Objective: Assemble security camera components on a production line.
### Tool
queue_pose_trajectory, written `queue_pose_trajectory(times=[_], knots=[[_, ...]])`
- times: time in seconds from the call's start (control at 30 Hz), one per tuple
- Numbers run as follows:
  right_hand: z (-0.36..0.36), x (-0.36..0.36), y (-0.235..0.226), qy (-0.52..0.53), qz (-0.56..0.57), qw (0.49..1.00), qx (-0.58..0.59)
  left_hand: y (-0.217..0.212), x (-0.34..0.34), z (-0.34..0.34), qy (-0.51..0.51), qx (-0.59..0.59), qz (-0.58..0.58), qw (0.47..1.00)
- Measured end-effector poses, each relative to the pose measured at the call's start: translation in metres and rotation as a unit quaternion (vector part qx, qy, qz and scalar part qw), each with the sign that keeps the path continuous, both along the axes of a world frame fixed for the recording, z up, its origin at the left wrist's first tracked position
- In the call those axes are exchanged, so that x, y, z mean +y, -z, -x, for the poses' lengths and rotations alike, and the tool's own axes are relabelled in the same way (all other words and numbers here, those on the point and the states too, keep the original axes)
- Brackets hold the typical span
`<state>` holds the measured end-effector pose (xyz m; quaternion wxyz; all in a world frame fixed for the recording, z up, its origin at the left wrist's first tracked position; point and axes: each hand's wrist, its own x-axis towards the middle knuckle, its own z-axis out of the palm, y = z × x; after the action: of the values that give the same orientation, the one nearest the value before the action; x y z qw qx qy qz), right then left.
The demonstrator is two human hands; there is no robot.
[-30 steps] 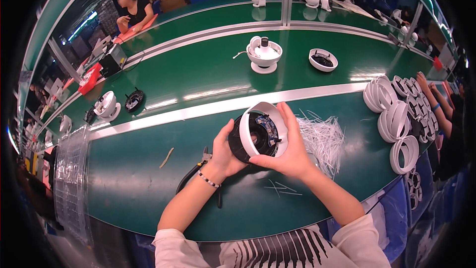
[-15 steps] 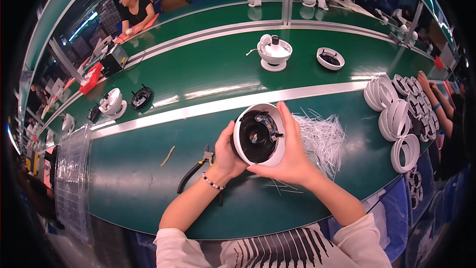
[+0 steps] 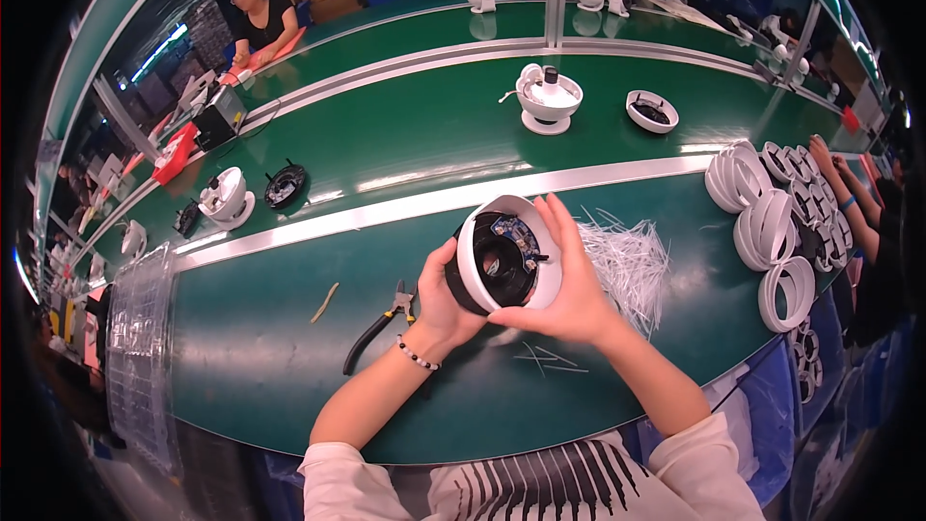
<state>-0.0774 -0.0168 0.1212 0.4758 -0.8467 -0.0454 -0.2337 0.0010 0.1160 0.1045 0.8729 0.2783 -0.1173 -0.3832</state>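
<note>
Round dome housing held up above green worktop, centre of view, both hands on it. White outer shell ring, black body behind on left side, open face turned toward camera. Inside: dark cavity, round black centre part, small blue circuit board at upper right of opening with tiny components; finer detail too small to tell. Tilted, opening facing up and toward viewer.

Left hand wrapped around black rear part from left and below, thumb up along white rim, gripping. Beaded bracelet on left wrist. Right hand cupped around right side of white shell, fingers curled over top rim, thumb below, gripping same housing.

Just right of housing, behind right hand: loose pile of white cable ties on worktop. A few single ties lying below hands near worktop edge. Left of left hand: pliers with black handles flat on worktop, and a small yellowish strip further left. Right edge: rows of white rings stacked on edge. Far side of silver rail: white dome unit on base, shallow white-rimmed part, another white unit and black disc at left. Clear plastic tray at far left edge. Other people seated at far benches.
</note>
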Motion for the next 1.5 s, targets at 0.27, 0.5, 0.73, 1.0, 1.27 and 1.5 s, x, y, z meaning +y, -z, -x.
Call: queue_pose_trajectory(times=[0.27,0.5,0.73,1.0,1.27,1.5], knots=[[0.003,0.024,0.001,0.084,0.150,0.984,-0.040,0.005,-0.003,-0.001,-0.009,-0.022,-0.017,1.000],[-0.001,0.026,-0.009,0.077,0.215,0.972,-0.053,-0.003,0.011,-0.009,0.102,-0.026,-0.007,0.994],[0.000,0.027,-0.012,0.053,0.223,0.972,-0.050,0.004,0.018,-0.009,0.116,-0.053,-0.012,0.992],[0.002,0.038,0.006,0.068,0.234,0.966,-0.083,0.008,0.037,-0.013,0.110,-0.017,-0.057,0.992],[-0.002,0.050,-0.005,0.007,0.218,0.975,-0.049,0.009,0.061,-0.022,0.110,-0.040,-0.107,0.987],[0.006,0.054,-0.002,0.024,0.195,0.980,-0.036,0.006,0.058,-0.023,0.076,-0.014,-0.102,0.992]])
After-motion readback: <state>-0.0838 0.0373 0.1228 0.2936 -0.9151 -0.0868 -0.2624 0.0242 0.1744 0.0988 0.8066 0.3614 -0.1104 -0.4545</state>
